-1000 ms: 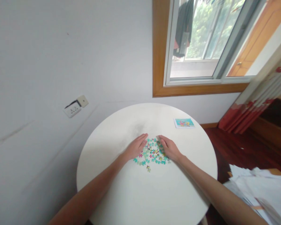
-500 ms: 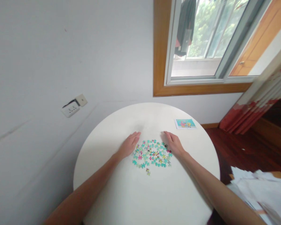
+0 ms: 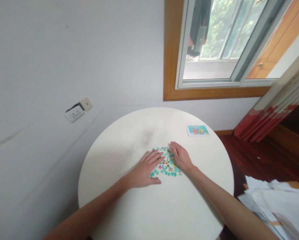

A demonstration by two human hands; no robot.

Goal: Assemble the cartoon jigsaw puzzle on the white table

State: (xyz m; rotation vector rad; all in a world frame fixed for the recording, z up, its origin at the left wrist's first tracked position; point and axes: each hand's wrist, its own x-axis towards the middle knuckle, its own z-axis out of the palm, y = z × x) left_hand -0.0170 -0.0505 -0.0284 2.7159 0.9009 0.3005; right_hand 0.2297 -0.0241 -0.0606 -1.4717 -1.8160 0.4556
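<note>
Loose jigsaw puzzle pieces, mostly turquoise with some yellow and pink, lie in a cluster on the round white table. My left hand rests flat over the cluster's left side, fingers spread and thumb out toward me; it hides some pieces. On the right edge of the cluster, my right hand stands on its side with fingers extended, touching or very near the pieces. Neither hand grips a piece that I can see.
A small picture card with a turquoise cartoon scene lies at the table's far right. A pile of papers is beside the table at lower right. A wall socket is on the left, a curtain on the right.
My left hand has turned palm down, spread its fingers and moved right and nearer over the pieces. My right hand has shifted slightly inward. The cluster looks narrower.
</note>
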